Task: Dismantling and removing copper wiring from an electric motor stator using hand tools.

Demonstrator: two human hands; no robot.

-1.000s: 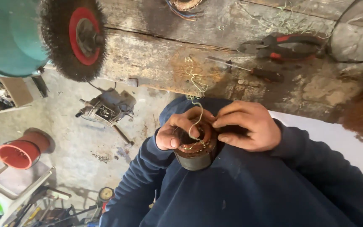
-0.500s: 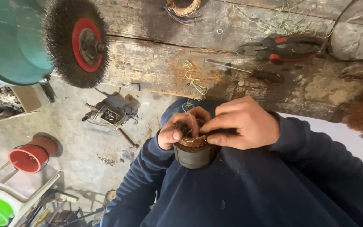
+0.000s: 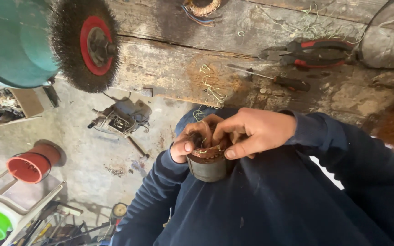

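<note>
Okay, centre of frame: both hands clamp a small motor stator (image 3: 207, 165), a short grey steel cylinder with copper windings at its upper end. It sits just below the middle of the picture, pressed against the dark blue sweatshirt (image 3: 274, 205). Left hand (image 3: 191, 141) wraps the stator's left side, thumb curled tight on the rim. Right hand (image 3: 254, 132) comes in from the right, fingers closed over the winding end, thumb pressing the rim on the right. Neither hand is loose; both are closed on the stator. What the right fingertips pinch, if anything, I cannot tell; they are tucked into the coil.

Risks, as a judgement: thin copper strands poke out around the fingers, so a hard tug could snap a wire or nick the enamel, and the cut ends could prick a fingertip. The grip is braced only against the chest, so a slip could drop the stator toward the concrete floor (image 3: 83, 150) at lower left.

Orientation: the cylinder's long axis runs roughly up-down in the frame, slightly tilted, winding end toward the top of the frame, plain steel end toward the bottom.

Around: wooden workbench (image 3: 169, 68) across the top, red-handled pliers (image 3: 313, 51) upper right, screwdriver (image 3: 270, 79) just below them, loose wire scraps (image 3: 210, 89) on the bench edge above the hands, wire wheel brush (image 3: 85, 43) upper left, red pot (image 3: 28, 166) at left.
</note>
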